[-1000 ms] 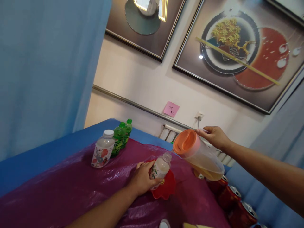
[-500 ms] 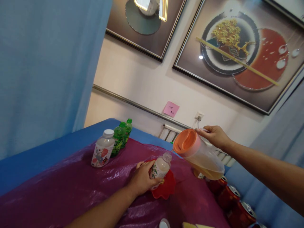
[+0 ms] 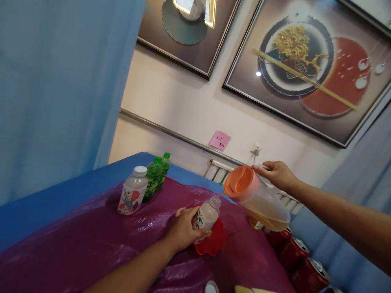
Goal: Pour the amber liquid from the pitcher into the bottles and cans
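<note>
Purple sheeting (image 3: 100, 244) covers the table; over a red scalloped mat (image 3: 217, 238), the left hand (image 3: 185, 228) curls its fingers round an uncapped, leaf-printed bottle (image 3: 205, 215), while the right hand (image 3: 279, 175) clasps a tipped jug (image 3: 262, 197) by its handle. Pouring looks underway, yellowish liquid (image 3: 271, 223) remaining. On the pink note (image 3: 220, 140) I read maybe "32"; brands escape me

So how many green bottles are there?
2 I can see: the front green bottle, beside the white-capped bottle, and the back green bottle, just behind. A green bit by the jug may be another, mostly hidden.
</note>
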The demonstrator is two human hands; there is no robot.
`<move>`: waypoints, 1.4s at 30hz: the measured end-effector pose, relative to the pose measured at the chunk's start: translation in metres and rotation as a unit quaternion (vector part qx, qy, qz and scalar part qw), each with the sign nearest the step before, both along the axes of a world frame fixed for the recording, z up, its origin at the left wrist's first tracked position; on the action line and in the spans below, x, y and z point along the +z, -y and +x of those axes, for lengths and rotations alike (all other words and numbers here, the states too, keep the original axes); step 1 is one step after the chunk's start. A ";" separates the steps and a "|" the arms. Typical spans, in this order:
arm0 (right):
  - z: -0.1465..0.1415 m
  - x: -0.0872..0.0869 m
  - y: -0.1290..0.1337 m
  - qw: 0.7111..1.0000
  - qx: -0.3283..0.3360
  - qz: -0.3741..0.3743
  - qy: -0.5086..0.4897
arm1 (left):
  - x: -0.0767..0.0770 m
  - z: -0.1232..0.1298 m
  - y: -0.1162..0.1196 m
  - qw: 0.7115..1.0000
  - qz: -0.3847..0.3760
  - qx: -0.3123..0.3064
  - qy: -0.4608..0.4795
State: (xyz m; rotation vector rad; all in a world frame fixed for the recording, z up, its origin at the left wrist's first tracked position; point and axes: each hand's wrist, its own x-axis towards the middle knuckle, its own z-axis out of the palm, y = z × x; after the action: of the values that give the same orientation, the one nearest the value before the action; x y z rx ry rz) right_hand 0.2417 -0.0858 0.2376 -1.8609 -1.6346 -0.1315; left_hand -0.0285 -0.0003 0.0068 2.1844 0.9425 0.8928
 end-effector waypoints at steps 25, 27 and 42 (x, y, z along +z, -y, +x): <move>-0.007 0.000 0.003 1.000 0.005 0.000 -0.005 | -0.002 0.000 0.000 1.000 0.004 0.001 0.005; -0.009 0.001 0.003 1.000 -0.002 -0.005 -0.015 | -0.001 0.000 0.001 1.000 0.005 0.005 0.005; -0.005 0.001 0.003 1.000 -0.003 -0.006 -0.005 | -0.002 -0.001 0.001 1.000 0.007 -0.001 0.011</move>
State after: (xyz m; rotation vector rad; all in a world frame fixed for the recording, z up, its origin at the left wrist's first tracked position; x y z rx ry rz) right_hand 0.2363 -0.0887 0.2381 -1.8717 -1.6269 -0.1155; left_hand -0.0297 -0.0014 0.0046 2.1828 0.9271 0.9232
